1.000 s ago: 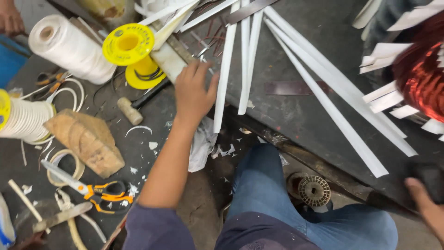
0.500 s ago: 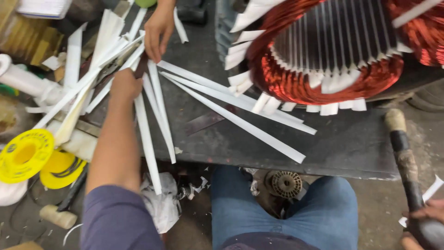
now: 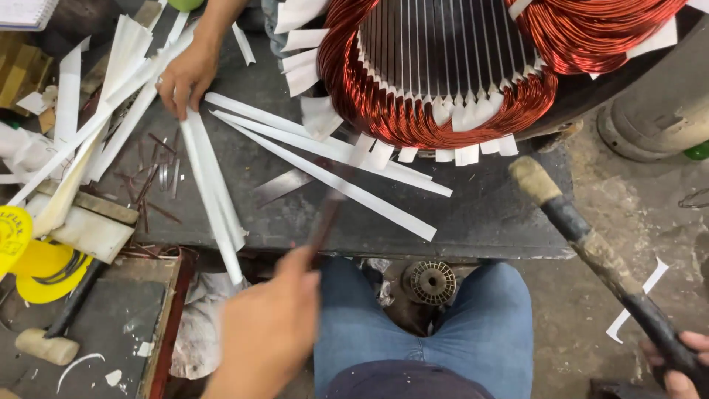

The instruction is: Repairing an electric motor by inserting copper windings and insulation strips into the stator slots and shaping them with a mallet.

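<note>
**Item: motor stator (image 3: 443, 74), partly insulated. Viewed from the head camera.**

- Location: the stator lies on the far edge of the dark tabletop (image 3: 487, 214), just beyond my knees, with its bore facing me.
- Look: thick coils of red-brown copper wire bulge around the rim. The grey slotted core shows inside. Short white paper tabs stick out between core and coil all along the near arc.
- Progress, as I judge it: the coils are already seated and most near-side slots carry paper. Packing and tapping the rest looks to be what is left. I cannot see the far side, so I cannot say how many slots remain.
- Stock: long white paper strips (image 3: 325, 166) lie fanned across the tabletop, unused, reaching to just beside the stator's lower edge.

**Hands**

- My left hand (image 3: 269, 325) is low and close to the camera. It pinches a thin dark stick (image 3: 325, 218) that points up toward the coils. It is blurred, so I cannot tell its material.
- My right hand (image 3: 683, 362) sits at the bottom corner, mostly cut off. It is wrapped around the handle of a mallet (image 3: 591, 247) whose padded head is near the tabletop's right end, apart from the stator.
- A co-worker's hand (image 3: 188, 77) comes in from the top left, fingers spread on the strip ends.

**Other**

- Yellow spool (image 3: 29, 258), at the left edge.
</note>
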